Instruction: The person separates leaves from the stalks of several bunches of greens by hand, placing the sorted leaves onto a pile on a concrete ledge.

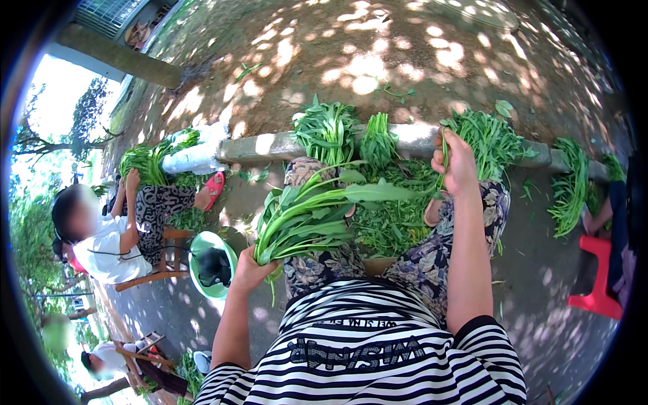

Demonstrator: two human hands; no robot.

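Observation:
My left hand (253,271) is closed round the stem ends of a loose bunch of water spinach (304,216), whose long leaves point up and to the right over my lap. My right hand (461,162) is raised above my right knee, fingers pinched on a single water spinach stem (443,162). Its lower part hangs down beside the wrist. Below, between my feet, lies a heap of loose leaves and stems (391,226). Ahead, a leafy bundle (327,131), a smaller upright bundle (379,140) and a wide bundle (491,143) rest along a low concrete curb (260,146).
To the left, a seated person (111,246) handles greens by a light green basin (230,260) with something dark in it. Another person (111,358) sits farther back. At right are more greens (571,182), a red plastic stool (597,278) and part of someone seated.

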